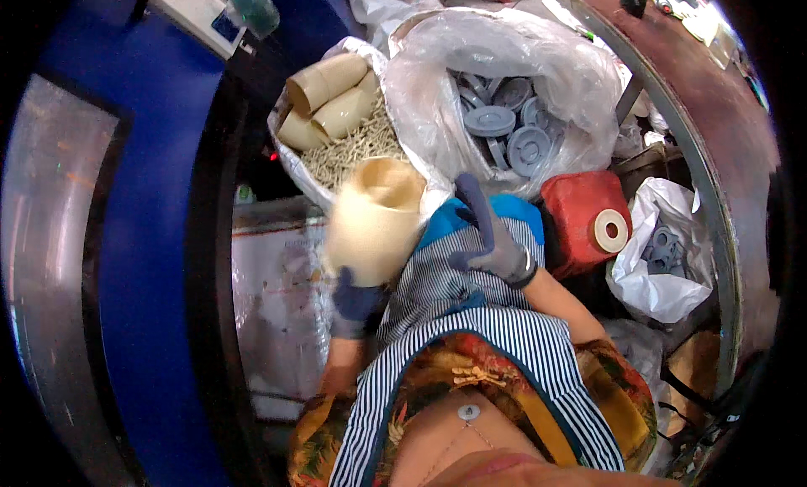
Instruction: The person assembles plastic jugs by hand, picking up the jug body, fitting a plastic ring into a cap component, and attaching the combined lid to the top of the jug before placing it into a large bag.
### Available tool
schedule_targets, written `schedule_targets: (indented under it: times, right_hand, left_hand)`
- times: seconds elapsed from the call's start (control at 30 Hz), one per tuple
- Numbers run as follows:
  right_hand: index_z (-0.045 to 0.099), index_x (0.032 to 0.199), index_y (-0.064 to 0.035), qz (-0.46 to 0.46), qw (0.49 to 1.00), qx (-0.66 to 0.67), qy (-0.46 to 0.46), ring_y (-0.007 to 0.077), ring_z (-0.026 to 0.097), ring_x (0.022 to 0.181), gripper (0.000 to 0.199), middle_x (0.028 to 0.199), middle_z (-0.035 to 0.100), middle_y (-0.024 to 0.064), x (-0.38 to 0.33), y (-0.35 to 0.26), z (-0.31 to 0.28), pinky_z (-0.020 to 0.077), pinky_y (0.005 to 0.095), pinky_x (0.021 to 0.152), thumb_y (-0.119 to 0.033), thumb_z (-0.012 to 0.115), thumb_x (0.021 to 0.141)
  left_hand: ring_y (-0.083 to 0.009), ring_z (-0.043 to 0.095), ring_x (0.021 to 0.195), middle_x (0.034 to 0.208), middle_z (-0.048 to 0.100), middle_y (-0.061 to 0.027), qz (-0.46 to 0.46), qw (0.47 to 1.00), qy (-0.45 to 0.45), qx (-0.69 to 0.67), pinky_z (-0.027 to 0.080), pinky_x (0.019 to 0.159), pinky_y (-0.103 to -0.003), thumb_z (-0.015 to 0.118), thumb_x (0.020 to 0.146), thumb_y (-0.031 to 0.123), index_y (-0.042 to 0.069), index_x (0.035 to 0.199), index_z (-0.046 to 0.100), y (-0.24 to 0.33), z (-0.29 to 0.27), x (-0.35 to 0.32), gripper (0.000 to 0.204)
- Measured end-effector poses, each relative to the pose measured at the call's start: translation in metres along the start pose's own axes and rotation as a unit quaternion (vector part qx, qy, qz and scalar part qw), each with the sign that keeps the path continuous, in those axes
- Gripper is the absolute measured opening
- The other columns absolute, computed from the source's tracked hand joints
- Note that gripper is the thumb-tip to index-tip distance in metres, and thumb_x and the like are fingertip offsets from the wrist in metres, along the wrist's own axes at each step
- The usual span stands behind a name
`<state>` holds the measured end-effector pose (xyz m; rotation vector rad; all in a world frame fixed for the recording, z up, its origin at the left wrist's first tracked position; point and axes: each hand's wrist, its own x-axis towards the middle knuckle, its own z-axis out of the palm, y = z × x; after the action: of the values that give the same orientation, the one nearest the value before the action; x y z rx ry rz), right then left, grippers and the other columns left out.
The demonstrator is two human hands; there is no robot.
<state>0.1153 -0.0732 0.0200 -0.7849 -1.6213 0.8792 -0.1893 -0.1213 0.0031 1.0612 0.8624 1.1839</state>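
Holding the cream plastic cup [376,219] from below in my gloved left hand [356,302], fingers wrapped round its base, open mouth tilted up and away toward the sack of cups and sticks [336,121]. My right hand [496,247] hangs just beside it, fingers loosely curled, holding nothing.

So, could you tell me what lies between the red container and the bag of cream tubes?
In the head view, a clear plastic bag of grey round caps sits between the red container and the bag of cream tubes.
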Motion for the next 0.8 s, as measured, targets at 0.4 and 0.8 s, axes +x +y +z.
schedule_targets:
  times: [0.4, 0.8]
  right_hand:
    - [0.027, 0.149, -0.0001, -0.073, 0.988, -0.080, -0.113, 0.0273, 0.041, 0.135, 0.121, 0.148, 0.040, 0.0175, 0.018, -0.025, -0.071, 0.0326, 0.0404, 0.112, -0.035, 0.094, 0.055]
    - [0.024, 0.148, 0.0026, 0.048, 0.987, -0.096, -0.122, 0.0365, 0.034, 0.139, 0.123, 0.150, 0.033, 0.0244, 0.007, -0.022, -0.097, 0.0270, 0.0422, 0.115, -0.053, 0.086, 0.059]
  left_hand:
    - [-0.0329, 0.052, 0.121, 0.128, 0.057, -0.0081, 0.411, 0.634, -0.294, 0.585, 0.041, 0.105, -0.053, 0.077, 0.068, 0.034, 0.014, 0.120, 0.064, 0.105, 0.113, 0.063, 0.057]
    - [-0.0394, 0.049, 0.125, 0.133, 0.056, -0.0108, 0.420, 0.581, -0.473, 0.512, 0.040, 0.105, -0.057, 0.073, 0.067, 0.043, 0.011, 0.117, 0.065, 0.085, 0.147, 0.149, 0.060]
